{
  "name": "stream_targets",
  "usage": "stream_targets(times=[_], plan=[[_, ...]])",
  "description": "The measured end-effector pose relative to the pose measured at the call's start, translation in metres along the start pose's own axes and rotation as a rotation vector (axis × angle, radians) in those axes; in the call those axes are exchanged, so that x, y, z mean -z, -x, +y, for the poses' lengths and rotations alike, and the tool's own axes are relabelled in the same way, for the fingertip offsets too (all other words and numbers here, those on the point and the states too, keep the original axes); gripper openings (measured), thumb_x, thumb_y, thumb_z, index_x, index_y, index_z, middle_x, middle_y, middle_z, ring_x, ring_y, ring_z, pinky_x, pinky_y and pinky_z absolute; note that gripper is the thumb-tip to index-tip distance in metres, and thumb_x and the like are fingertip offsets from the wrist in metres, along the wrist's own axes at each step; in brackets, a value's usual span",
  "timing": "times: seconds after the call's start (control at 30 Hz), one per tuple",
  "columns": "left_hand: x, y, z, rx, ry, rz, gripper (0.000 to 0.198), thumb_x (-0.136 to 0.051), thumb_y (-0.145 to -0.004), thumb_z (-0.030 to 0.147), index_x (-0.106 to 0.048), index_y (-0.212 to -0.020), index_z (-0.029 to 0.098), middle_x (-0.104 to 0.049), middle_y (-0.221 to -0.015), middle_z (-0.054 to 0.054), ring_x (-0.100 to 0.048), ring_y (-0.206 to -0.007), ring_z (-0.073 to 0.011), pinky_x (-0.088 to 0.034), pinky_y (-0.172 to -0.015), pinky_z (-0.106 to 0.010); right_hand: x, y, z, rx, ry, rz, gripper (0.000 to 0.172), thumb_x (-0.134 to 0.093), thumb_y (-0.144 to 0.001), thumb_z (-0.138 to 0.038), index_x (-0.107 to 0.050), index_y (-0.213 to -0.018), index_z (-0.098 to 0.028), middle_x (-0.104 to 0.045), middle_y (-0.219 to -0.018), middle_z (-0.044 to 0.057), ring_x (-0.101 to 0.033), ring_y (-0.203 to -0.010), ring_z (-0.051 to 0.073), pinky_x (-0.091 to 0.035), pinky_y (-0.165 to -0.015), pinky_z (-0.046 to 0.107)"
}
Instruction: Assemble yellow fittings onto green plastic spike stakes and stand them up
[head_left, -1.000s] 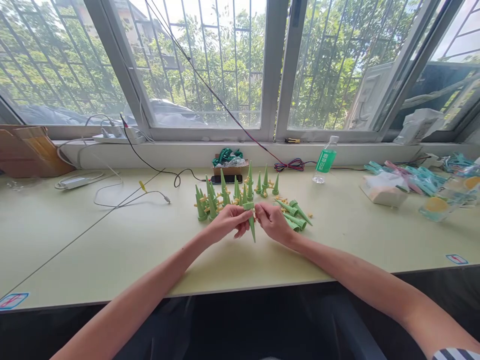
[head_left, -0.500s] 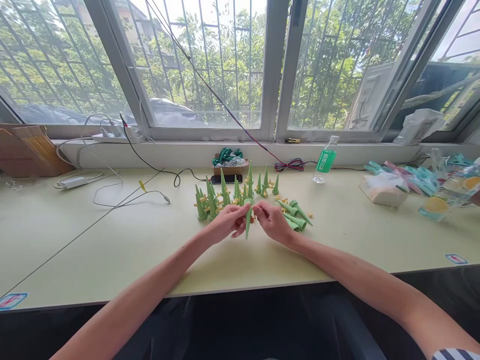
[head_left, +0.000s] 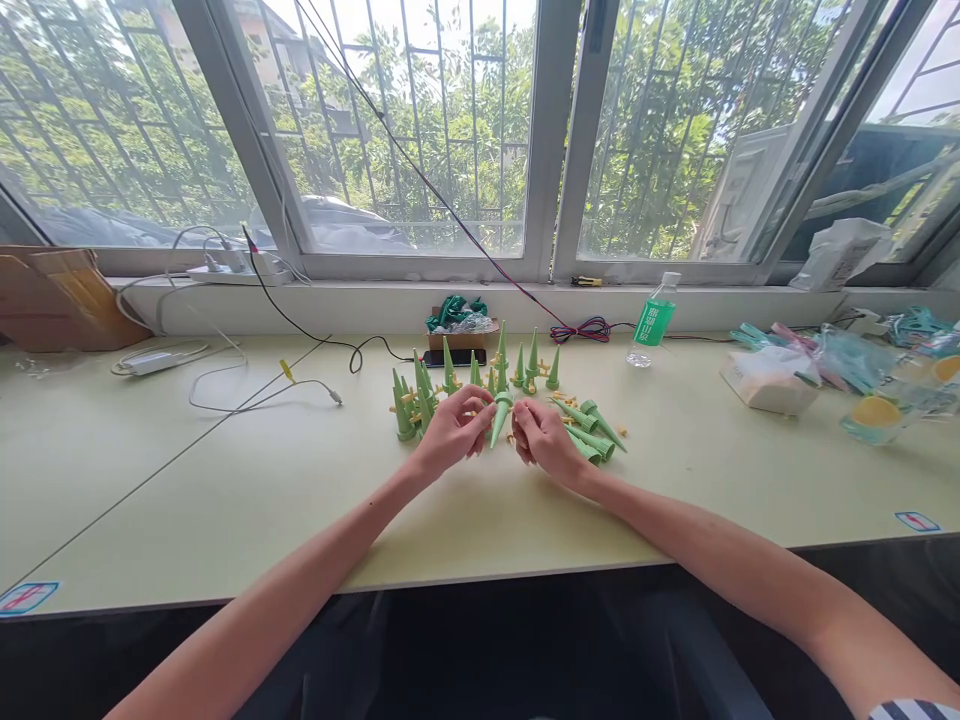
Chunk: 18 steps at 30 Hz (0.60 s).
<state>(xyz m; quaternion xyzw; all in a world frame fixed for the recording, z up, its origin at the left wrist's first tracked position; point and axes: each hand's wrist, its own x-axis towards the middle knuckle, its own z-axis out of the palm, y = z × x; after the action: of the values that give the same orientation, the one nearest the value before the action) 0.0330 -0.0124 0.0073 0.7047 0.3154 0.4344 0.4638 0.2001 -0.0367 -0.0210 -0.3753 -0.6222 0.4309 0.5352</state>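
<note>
My left hand [head_left: 456, 430] pinches a green watering spike [head_left: 500, 420] by its wide collar, the point slanting down toward me. Close by on the right, my right hand [head_left: 546, 438] has its fingers pressed together beside the collar; whatever they grip is hidden. Behind my hands stand several green spikes [head_left: 402, 408], points up, with small yellow valves at their sides. More green spikes [head_left: 592, 440] lie on their sides beyond my right hand, among loose yellow pieces [head_left: 622, 432].
A phone [head_left: 454, 357] and a small box of green and clear plastic [head_left: 460, 318] sit behind the spikes. To the right are a water bottle [head_left: 652, 322], a tissue pack [head_left: 768, 380] and bagged items [head_left: 855, 355]. White cables [head_left: 247, 400] cross the table [head_left: 225, 500] on the left.
The spike in my left hand has tilted, its point swinging slightly up and left. My left fingers have shifted higher around the collar, and my right hand is slightly apart from it.
</note>
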Motion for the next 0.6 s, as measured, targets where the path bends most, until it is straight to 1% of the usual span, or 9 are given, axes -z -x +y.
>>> stream_targets(times=[0.1,0.2,0.3,0.4,0.53,0.6], plan=[[0.001,0.000,-0.001,-0.029,-0.021,-0.024,0.036,-0.063,-0.084,0.045,-0.054,-0.106,0.019,-0.056,-0.072,0.003,-0.049,-0.039,-0.0050,-0.036,-0.035,-0.018,0.001,-0.002,0.000,-0.050,-0.093,-0.005,0.041,-0.043,-0.092,-0.054,-0.038,-0.067,-0.022,-0.034,-0.050,-0.008,-0.036,-0.034,0.007,-0.029,-0.035,0.023],[0.002,0.000,-0.002,-0.035,-0.076,-0.048,0.040,-0.060,-0.085,0.048,-0.058,-0.110,0.017,-0.058,-0.078,0.000,-0.049,-0.042,-0.0049,-0.038,-0.037,-0.018,0.002,-0.004,0.000,-0.102,-0.176,-0.008,0.042,-0.045,-0.092,-0.052,-0.034,-0.064,-0.022,-0.030,-0.048,-0.009,-0.034,-0.033,0.007,-0.025,-0.034,0.022],[0.003,0.001,-0.003,-0.030,-0.115,-0.071,0.043,-0.059,-0.084,0.050,-0.060,-0.111,0.017,-0.060,-0.082,-0.002,-0.050,-0.045,-0.0055,-0.041,-0.040,-0.019,0.004,-0.007,0.000,-0.174,-0.275,-0.024,0.041,-0.048,-0.090,-0.048,-0.032,-0.062,-0.022,-0.027,-0.046,-0.009,-0.032,-0.033,0.007,-0.022,-0.034,0.022],[0.003,0.001,-0.006,-0.023,-0.148,-0.085,0.044,-0.061,-0.082,0.051,-0.061,-0.111,0.017,-0.060,-0.083,-0.002,-0.050,-0.046,-0.0061,-0.041,-0.041,-0.020,0.005,-0.009,0.001,-0.271,-0.402,-0.039,0.042,-0.049,-0.089,-0.045,-0.028,-0.060,-0.023,-0.024,-0.043,-0.010,-0.027,-0.032,0.007,-0.018,-0.034,0.022],[0.003,0.000,-0.013,-0.020,-0.204,-0.048,0.043,-0.063,-0.080,0.051,-0.062,-0.107,0.017,-0.059,-0.078,-0.001,-0.047,-0.045,-0.0063,-0.037,-0.039,-0.020,0.006,-0.011,-0.002,-0.394,-0.492,-0.057,0.043,-0.046,-0.090,-0.040,-0.023,-0.058,-0.023,-0.023,-0.039,-0.009,-0.023,-0.031,0.007,-0.013,-0.034,0.022],[0.003,-0.001,-0.016,-0.031,-0.234,-0.027,0.039,-0.063,-0.081,0.051,-0.062,-0.100,0.017,-0.058,-0.075,-0.001,-0.046,-0.044,-0.0063,-0.035,-0.039,-0.020,0.006,-0.010,-0.003,-0.439,-0.506,-0.076,0.043,-0.045,-0.090,-0.039,-0.021,-0.057,-0.023,-0.023,-0.039,-0.009,-0.023,-0.032,0.007,-0.012,-0.035,0.022]])
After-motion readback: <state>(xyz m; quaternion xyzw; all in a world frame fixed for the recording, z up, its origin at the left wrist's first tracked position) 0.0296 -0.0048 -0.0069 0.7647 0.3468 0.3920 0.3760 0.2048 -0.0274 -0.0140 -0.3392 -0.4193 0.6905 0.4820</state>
